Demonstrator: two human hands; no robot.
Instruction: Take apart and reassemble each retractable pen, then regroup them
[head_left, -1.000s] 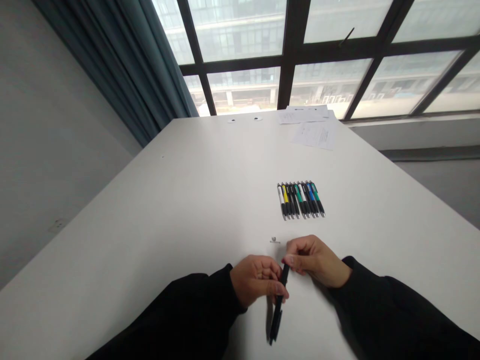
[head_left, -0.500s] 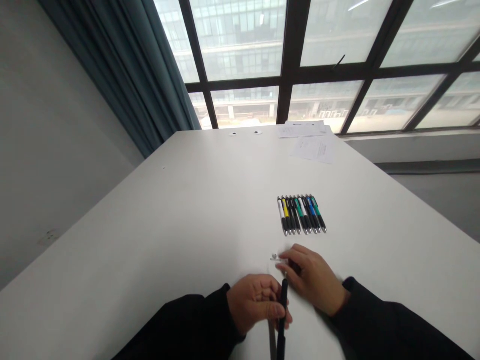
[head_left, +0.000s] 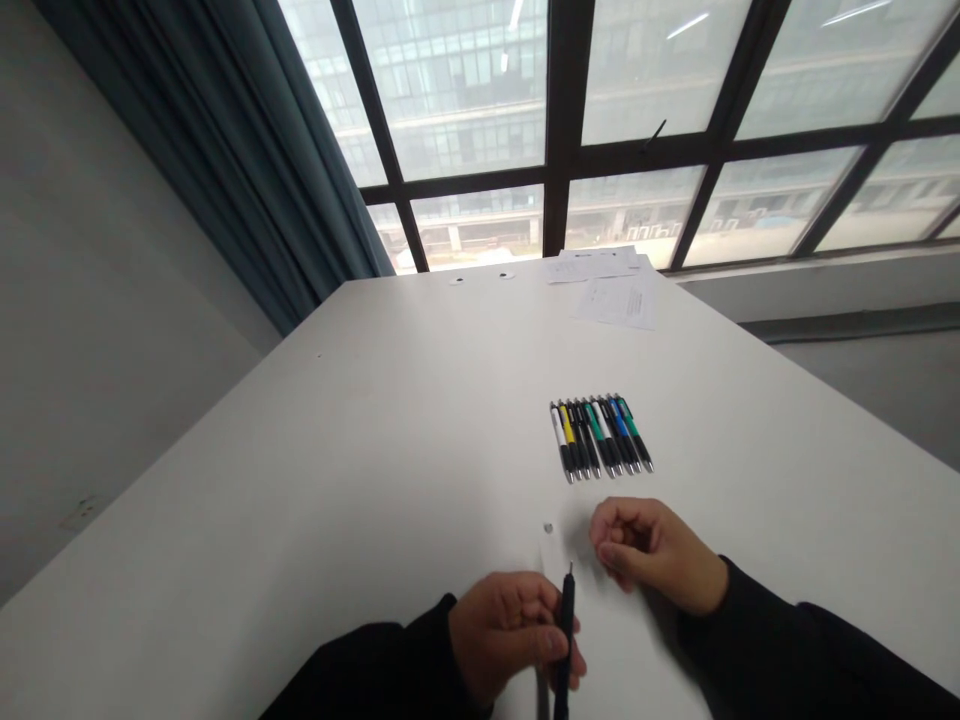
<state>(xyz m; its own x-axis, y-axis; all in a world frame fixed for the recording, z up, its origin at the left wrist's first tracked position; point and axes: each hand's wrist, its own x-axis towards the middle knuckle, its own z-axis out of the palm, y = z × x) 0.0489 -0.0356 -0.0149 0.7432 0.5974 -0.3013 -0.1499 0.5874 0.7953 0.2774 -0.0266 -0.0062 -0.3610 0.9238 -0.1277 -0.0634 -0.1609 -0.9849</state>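
Near the bottom centre, my left hand [head_left: 514,632] holds a black pen [head_left: 565,640] between thumb and fingers, its thin tip pointing away from me. My right hand [head_left: 660,550] hovers to the right of it with curled fingers; whether they hold something small is hidden. A small shiny metallic piece [head_left: 548,528] lies on the white table [head_left: 420,430], just beyond my left hand. Farther back, several pens [head_left: 600,437] with white, yellow, black, green and blue barrels lie side by side in a row.
Sheets of paper [head_left: 615,300] lie at the table's far right end. Two small dark-centred pieces rest along the far edge. A blue curtain [head_left: 300,170] hangs at the left, beside large dark-framed windows.
My right hand has drawn back to the right, away from the small metallic piece, and its fingers have curled in. The view has shifted slightly. My left hand still holds the black pen.
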